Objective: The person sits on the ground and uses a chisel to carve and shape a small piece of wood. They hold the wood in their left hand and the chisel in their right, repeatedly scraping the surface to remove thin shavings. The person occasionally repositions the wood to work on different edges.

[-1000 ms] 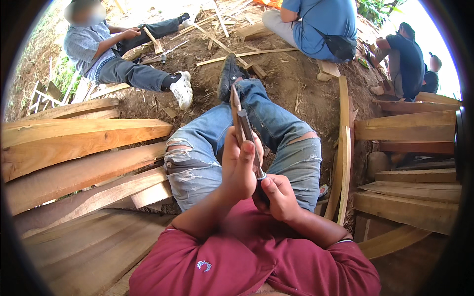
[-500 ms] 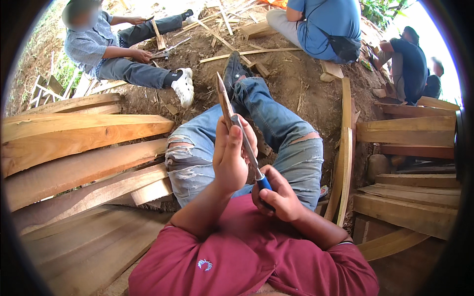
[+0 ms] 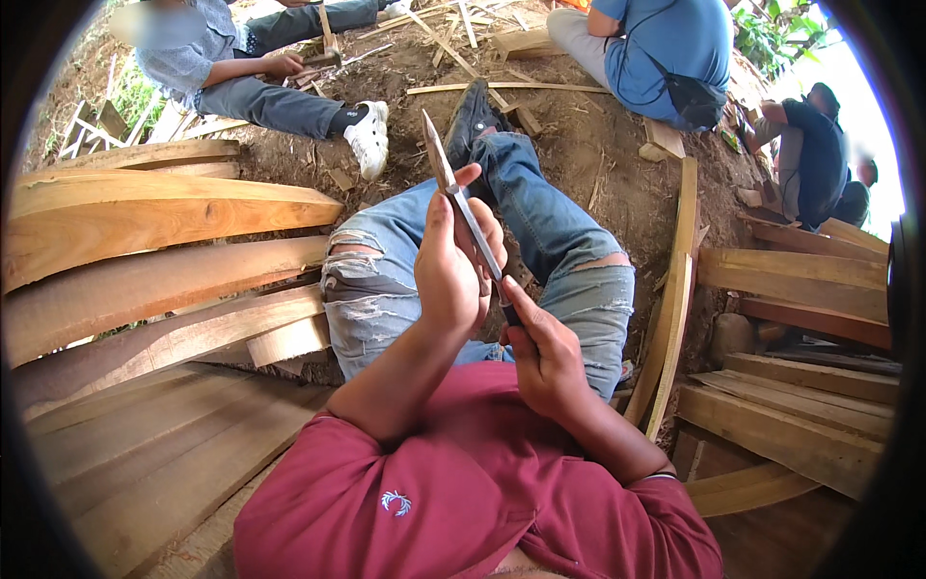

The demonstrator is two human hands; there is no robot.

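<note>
My left hand (image 3: 449, 275) is closed around a slim brown piece of wood (image 3: 437, 154), whose pointed end rises above my fingers. A chisel (image 3: 482, 236) lies slantwise against the wood. Its steel blade crosses my left palm, and the blade's end sits near my left fingertips. My right hand (image 3: 545, 352) grips the chisel's handle, with a finger stretched along its neck. Most of the handle is hidden inside that hand. Both hands are above my lap, between my knees in ripped jeans (image 3: 579, 299).
Stacked planks (image 3: 174, 217) rise close on my left, and more boards (image 3: 791, 425) lie on my right. A long narrow strip of wood (image 3: 675, 299) stands beside my right knee. Several people sit nearby; one person's white shoe (image 3: 367, 142) is ahead on the left. Wood scraps litter the dirt.
My right hand has shifted its hold, covering more of the blue handle with a finger along the chisel's neck. The chisel blade has slid upward along the wood. The whole view has shifted slightly.
</note>
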